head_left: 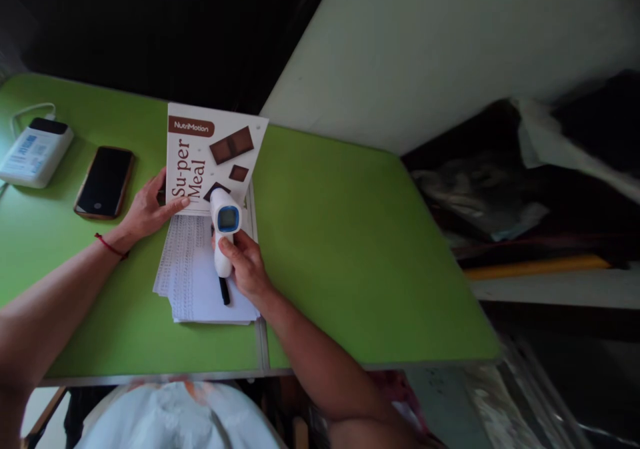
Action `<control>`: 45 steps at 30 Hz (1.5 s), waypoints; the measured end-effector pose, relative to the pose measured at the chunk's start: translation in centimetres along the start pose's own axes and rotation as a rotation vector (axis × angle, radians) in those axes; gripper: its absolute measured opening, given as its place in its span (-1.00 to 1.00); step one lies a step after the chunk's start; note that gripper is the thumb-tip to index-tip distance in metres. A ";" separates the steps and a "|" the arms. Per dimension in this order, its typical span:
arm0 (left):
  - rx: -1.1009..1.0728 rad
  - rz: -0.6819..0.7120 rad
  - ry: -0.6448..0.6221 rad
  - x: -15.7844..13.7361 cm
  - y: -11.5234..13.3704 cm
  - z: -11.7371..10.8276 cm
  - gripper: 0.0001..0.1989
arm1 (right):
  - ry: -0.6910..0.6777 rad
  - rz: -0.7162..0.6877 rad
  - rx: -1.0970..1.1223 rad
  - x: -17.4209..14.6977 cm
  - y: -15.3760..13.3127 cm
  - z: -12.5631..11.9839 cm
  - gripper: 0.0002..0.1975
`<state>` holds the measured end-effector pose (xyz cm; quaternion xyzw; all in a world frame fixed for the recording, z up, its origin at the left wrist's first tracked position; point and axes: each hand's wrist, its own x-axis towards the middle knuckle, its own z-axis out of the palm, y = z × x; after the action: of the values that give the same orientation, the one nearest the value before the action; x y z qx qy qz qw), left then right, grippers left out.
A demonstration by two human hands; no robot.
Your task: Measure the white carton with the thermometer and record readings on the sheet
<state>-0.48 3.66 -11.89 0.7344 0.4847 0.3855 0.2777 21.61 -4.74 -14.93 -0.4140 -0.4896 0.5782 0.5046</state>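
My left hand (153,206) grips the lower left corner of a white box (200,159) printed with "NutriMotion", "Su-per Meal" and pictures of chocolate pieces. The thumb lies on its front; the other fingers go behind it. In my right hand (246,262) is a white infrared thermometer (223,249), held by its handle, its blue-rimmed screen turned toward me. Its head overlaps the box's lower edge; whether they touch I cannot tell. Beneath both lie stacked paper sheets (193,289), the left part covered in handwriting. A black pen (225,292) rests on the sheets, partly hidden by the thermometer.
On the left of the green table (350,256) lie a phone (105,182) with a dark screen and a white power bank (37,152) with a cable. A pale wall (450,49) rises behind the table. Cluttered shelving with a yellow bar (540,266) stands at right.
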 end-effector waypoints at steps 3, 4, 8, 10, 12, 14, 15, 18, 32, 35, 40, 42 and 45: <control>0.013 0.002 0.004 0.0 -0.1 0.0 -0.32 | -0.014 0.012 -0.007 0.0 -0.6 0.1 -0.52; 0.018 -0.001 0.003 0.0 -0.1 0.0 -0.31 | -0.016 0.016 -0.004 0.1 -0.9 0.2 -0.51; 0.021 0.005 0.003 0.0 -0.2 0.0 -0.29 | -0.056 0.034 0.027 0.2 -1.4 0.2 -0.47; 0.024 0.008 0.007 0.0 -0.2 -0.1 -0.28 | -0.070 0.040 0.028 0.2 -1.4 0.2 -0.46; 0.033 0.011 0.009 0.0 -0.2 -0.1 -0.29 | -0.067 0.041 0.026 0.2 -1.3 0.2 -0.45; 0.033 0.016 0.009 0.0 -0.1 -0.1 -0.30 | -0.068 0.041 0.022 0.2 -1.3 0.1 -0.45; 0.028 0.018 0.007 0.0 0.0 -0.2 -0.31 | -0.070 0.041 0.020 0.1 -1.3 0.1 -0.45; 0.010 0.020 0.006 0.0 0.1 -0.2 -0.31 | -0.076 0.033 0.021 0.1 -1.4 0.0 -0.46; -0.094 0.003 0.014 0.3 0.0 -0.3 -0.36 | -0.076 0.033 0.035 0.2 -1.3 -0.1 -0.46; -0.203 -0.072 0.013 0.4 0.2 -0.4 -0.33 | -0.078 0.033 0.027 0.2 -1.2 -0.1 -0.46; -0.241 -0.201 -0.006 0.6 0.7 -0.8 -0.34 | -0.085 0.029 0.051 0.2 -1.2 -0.3 -0.50; -0.263 -0.200 -0.009 0.7 0.7 -1.0 -0.38 | -0.077 0.025 0.070 0.2 -1.1 -0.3 -0.51; -0.313 -0.171 -0.016 0.8 0.5 -1.2 -0.42 | -0.070 0.019 0.095 0.2 -1.1 -0.2 -0.53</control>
<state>-1.04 4.29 -10.55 0.6414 0.4771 0.4252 0.4244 21.92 -4.47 -13.88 -0.3739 -0.4747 0.6198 0.5008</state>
